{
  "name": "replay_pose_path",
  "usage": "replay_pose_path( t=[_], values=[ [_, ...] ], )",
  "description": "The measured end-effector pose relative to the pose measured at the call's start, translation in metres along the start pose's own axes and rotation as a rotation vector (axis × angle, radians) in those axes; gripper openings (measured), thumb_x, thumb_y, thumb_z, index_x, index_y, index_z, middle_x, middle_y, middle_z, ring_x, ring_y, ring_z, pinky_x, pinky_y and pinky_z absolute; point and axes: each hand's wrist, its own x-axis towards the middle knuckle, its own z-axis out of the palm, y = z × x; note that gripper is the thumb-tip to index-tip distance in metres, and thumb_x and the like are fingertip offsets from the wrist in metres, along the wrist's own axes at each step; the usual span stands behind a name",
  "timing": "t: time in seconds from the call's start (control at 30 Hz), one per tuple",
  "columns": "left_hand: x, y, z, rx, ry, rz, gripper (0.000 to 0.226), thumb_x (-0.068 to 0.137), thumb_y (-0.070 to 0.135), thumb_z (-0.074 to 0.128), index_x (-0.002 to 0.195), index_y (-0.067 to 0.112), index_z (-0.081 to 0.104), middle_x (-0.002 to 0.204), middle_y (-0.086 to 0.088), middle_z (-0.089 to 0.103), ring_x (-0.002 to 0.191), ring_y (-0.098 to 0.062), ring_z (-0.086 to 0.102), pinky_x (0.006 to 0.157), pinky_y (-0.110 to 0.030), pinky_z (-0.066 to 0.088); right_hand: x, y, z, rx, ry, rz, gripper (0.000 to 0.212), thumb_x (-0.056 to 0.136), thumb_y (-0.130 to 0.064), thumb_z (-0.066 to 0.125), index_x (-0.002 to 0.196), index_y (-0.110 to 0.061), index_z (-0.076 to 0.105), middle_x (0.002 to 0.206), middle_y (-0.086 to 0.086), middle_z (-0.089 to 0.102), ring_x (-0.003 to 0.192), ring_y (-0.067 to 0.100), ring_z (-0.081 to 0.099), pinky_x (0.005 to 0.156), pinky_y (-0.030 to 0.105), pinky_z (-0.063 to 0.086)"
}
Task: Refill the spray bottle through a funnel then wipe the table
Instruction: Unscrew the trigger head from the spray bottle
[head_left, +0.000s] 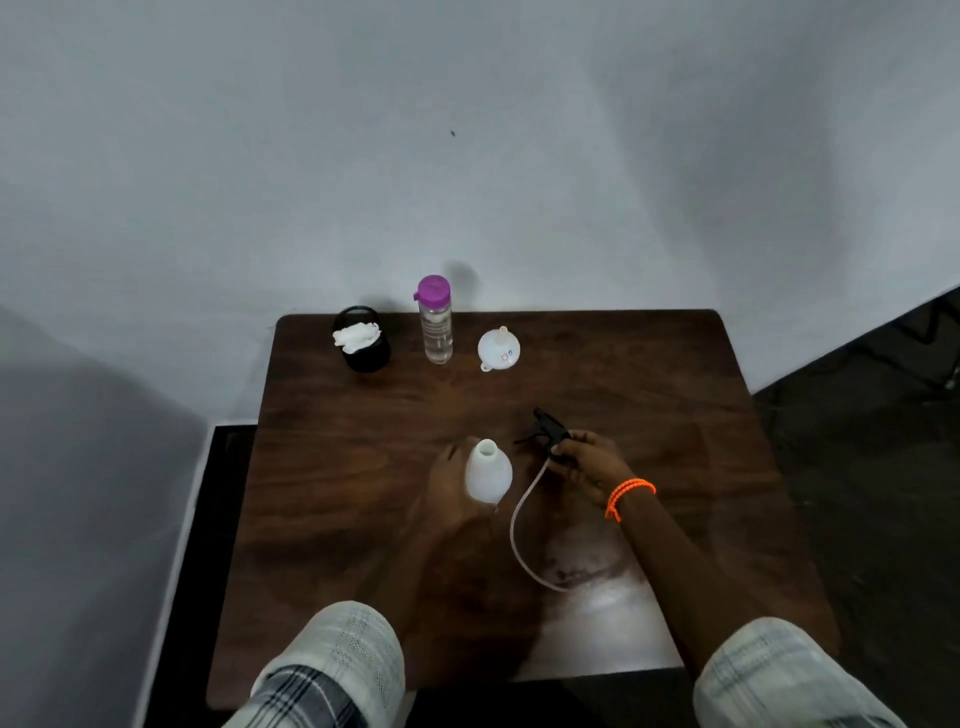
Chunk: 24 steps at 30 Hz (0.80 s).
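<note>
At the far left of the dark brown wooden tabletop (649, 374), near its back edge, stands a round black pot (367, 347) with a crumpled white cloth (356, 335) stuffed into its mouth. Just right of it stands a tall clear plastic bottle with a purple flip cap (435, 319), upright and closed, with clear liquid inside. Further right along the same back row, a small white plastic funnel (498, 349) rests mouth down with its spout pointing up; it is apart from both the bottle and the hands.

Nearer the middle of the tabletop, the left hand (451, 491) wraps round the lower body of a white translucent pear-shaped spray bottle (487, 472), its fingers curled behind it. The bottle stands upright with its neck uncapped. Whether it holds any liquid cannot be told.

Just right of it, the right hand (589, 462) grips the black plastic trigger sprayer head (546, 431) by its collar, fingers curled about it, with the nozzle pointing away towards the back of the tabletop. From the head a thin clear dip tube (517, 540) hangs in a long curve down onto the wood towards the near edge. An orange beaded bracelet (628, 496) circles the right wrist. Both forearms come out of pale checked sleeves (332, 660) at the bottom of the view.
</note>
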Motion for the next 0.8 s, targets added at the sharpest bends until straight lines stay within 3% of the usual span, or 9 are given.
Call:
replay_pose_path(
  t=[0.13,0.2,0.27,0.37,0.43,0.5,0.57,0.67,0.8],
  values=[
    [-0.010,-0.014,0.014,-0.092,0.145,0.028,0.083,0.066,0.044,0.085,0.139,0.035,0.047,0.135,0.006,0.053,0.123,-0.009,0.052,0.108,-0.038,0.045,0.009,0.017,0.002,-0.101,0.002,0.028,0.031,0.086,0.020,0.058,0.107,-0.003,0.057,0.091,0.016,0.066,0.077,0.025,0.066,0.053,0.028,0.059],
    [-0.010,-0.018,0.018,-0.065,0.146,0.010,0.081,0.068,0.047,0.084,0.139,0.029,0.050,0.138,0.000,0.055,0.125,-0.014,0.053,0.108,-0.038,0.045,0.015,0.024,0.001,-0.134,0.014,0.029,0.031,0.085,0.020,0.059,0.105,-0.003,0.057,0.090,0.015,0.066,0.076,0.025,0.066,0.056,0.030,0.060],
    [-0.004,-0.020,0.014,-0.022,0.035,0.000,0.092,0.064,0.040,0.091,0.143,0.022,0.048,0.145,-0.005,0.051,0.132,-0.022,0.049,0.112,-0.039,0.042,0.022,0.030,-0.002,-0.171,0.033,0.026,0.030,0.084,0.021,0.060,0.099,-0.005,0.058,0.092,0.016,0.065,0.075,0.025,0.066,0.057,0.030,0.060],
    [-0.001,-0.034,0.013,-0.024,0.037,0.055,0.104,0.058,0.047,0.091,0.148,0.017,0.047,0.148,-0.001,0.051,0.135,-0.017,0.048,0.114,-0.041,0.041,0.027,0.035,-0.005,-0.219,0.071,-0.007,0.033,0.082,0.022,0.063,0.086,-0.010,0.057,0.092,0.016,0.064,0.074,0.026,0.066,0.052,0.028,0.059],
    [-0.001,-0.039,0.015,-0.001,0.029,0.075,0.109,0.058,0.046,0.092,0.150,0.015,0.044,0.151,-0.001,0.048,0.138,-0.016,0.044,0.116,-0.038,0.038,0.028,0.035,-0.007,-0.261,0.093,-0.056,0.035,0.079,0.021,0.069,0.084,-0.011,0.058,0.096,0.017,0.063,0.080,0.030,0.066,0.059,0.033,0.061],
    [0.000,-0.041,0.017,0.006,0.014,0.072,0.114,0.057,0.041,0.095,0.153,0.014,0.040,0.155,-0.002,0.044,0.141,-0.017,0.041,0.118,-0.039,0.037,0.030,0.035,-0.009,-0.333,0.114,-0.089,0.034,0.077,0.017,0.076,0.087,-0.012,0.059,0.099,0.016,0.063,0.088,0.034,0.065,0.065,0.039,0.060],
    [0.002,-0.044,0.018,-0.001,0.001,0.069,0.121,0.055,0.041,0.096,0.156,0.015,0.034,0.158,-0.002,0.040,0.143,-0.018,0.038,0.118,-0.038,0.035,0.029,0.034,-0.009,-0.409,0.125,-0.110,0.037,0.076,0.009,0.081,0.100,-0.010,0.061,0.102,0.015,0.064,0.089,0.034,0.065,0.061,0.039,0.058],
    [0.002,-0.049,0.017,-0.004,-0.016,0.074,0.125,0.055,0.041,0.096,0.157,0.016,0.030,0.160,-0.001,0.037,0.145,-0.018,0.036,0.119,-0.034,0.032,0.025,0.034,-0.011,-0.486,0.108,-0.110,0.049,0.077,-0.002,0.085,0.118,-0.013,0.059,0.097,0.012,0.066,0.081,0.027,0.066,0.057,0.036,0.057],
    [-0.003,-0.057,0.008,0.015,-0.017,0.117,0.109,0.065,0.032,0.089,0.156,0.014,0.032,0.160,-0.002,0.037,0.147,-0.018,0.035,0.122,-0.030,0.025,0.020,0.033,-0.017,-0.522,0.075,-0.110,0.048,0.082,-0.013,0.084,0.122,-0.017,0.058,0.088,0.009,0.068,0.070,0.017,0.064,0.056,0.032,0.055]
  ],
)
